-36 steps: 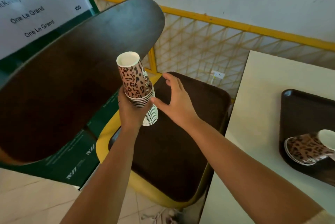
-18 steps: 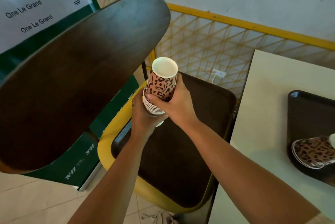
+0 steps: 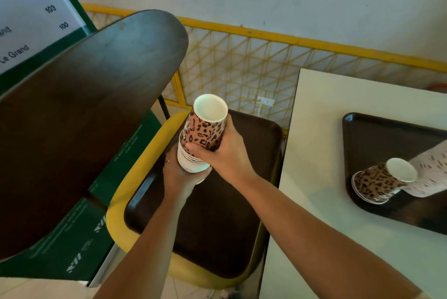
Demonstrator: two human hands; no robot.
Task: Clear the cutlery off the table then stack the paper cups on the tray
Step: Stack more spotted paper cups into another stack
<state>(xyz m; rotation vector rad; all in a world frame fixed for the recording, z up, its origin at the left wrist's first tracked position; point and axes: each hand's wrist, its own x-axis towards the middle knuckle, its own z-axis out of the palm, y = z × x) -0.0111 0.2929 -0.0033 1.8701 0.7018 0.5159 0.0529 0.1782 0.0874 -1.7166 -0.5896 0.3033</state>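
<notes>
On the far left I saw a white sign point(image 3: 31, 8) with black numbers on it, set in a green frame. In front of it was the dark brown chair back point(image 3: 79, 124), smooth, curved and a bit shiny.

Next came my left hand point(image 3: 180, 173). The arm reached up from the bottom and the hand sat under the stack of paper cups point(image 3: 202, 139), with its fingers curled round the bottom of the stack. I could not see most of those fingers because the cups hid them.

The stack was upside down and leaning a little. The top cup had brown and black leopard spots and a round white bottom facing me. Below it I saw many thin white rims packed close together. The stack was held in the air above the dark brown tray point(image 3: 217, 226), which lay on the yellow chair seat point(image 3: 135, 173). That tray was flat with rounded corners and a raised edge.

My right hand point(image 3: 225, 151) came in from the right, with the arm stretched long. Its fingers and thumb wrapped round the spotted top cup.

Behind was a yellow wire fence point(image 3: 254, 66) with a criss-cross pattern.

On the right stood a pale, smooth table point(image 3: 314, 177). A second dark tray point(image 3: 387, 139) lay on it, and more spotted cups point(image 3: 382, 182) lay on their side in that tray.
</notes>
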